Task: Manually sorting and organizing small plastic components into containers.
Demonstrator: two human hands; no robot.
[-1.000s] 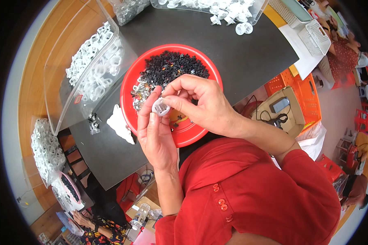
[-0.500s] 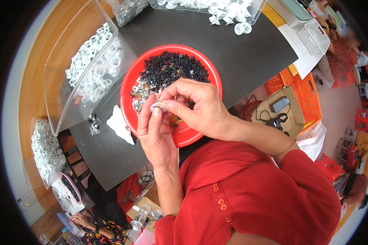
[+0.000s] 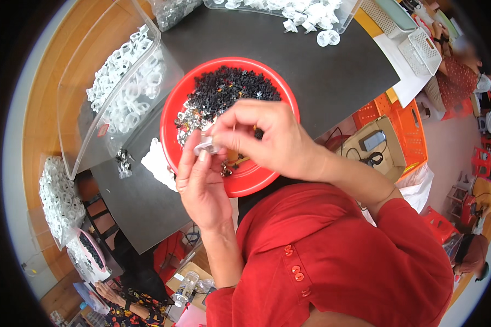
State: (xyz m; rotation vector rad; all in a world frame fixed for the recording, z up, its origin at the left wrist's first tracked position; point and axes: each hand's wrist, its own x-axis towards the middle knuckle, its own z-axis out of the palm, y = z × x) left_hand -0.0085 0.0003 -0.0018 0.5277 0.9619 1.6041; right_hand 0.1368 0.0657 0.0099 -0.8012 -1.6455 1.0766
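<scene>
Over the red bowl [image 3: 287, 92], my left hand [image 3: 204, 191] pinches a small, clear-white plastic piece [image 3: 206, 145] between thumb and fingers. My right hand [image 3: 273, 139] is closed, its thumb and forefinger pinched at that piece's right edge; blur hides what sits between those fingertips. A small black part [image 3: 259, 132] shows by the curled fingers of the right hand, and I cannot tell whether they hold it. Beneath the hands, the bowl contains a heap of tiny black parts [image 3: 223, 90] and a smaller pile of shiny silver bits [image 3: 189, 120].
A clear bin [image 3: 73, 141] of white plastic rings stands at left on the dark table [image 3: 256, 38]. Another clear tray [image 3: 356, 11] with white pieces is at the back. An orange crate [image 3: 412, 131] and cardboard box [image 3: 395, 158] sit at right. Other people work nearby.
The plastic piece has turned and shows more of its face between my fingers. My right hand has shifted slightly and its fingertips are blurred; a few small parts now show below.
</scene>
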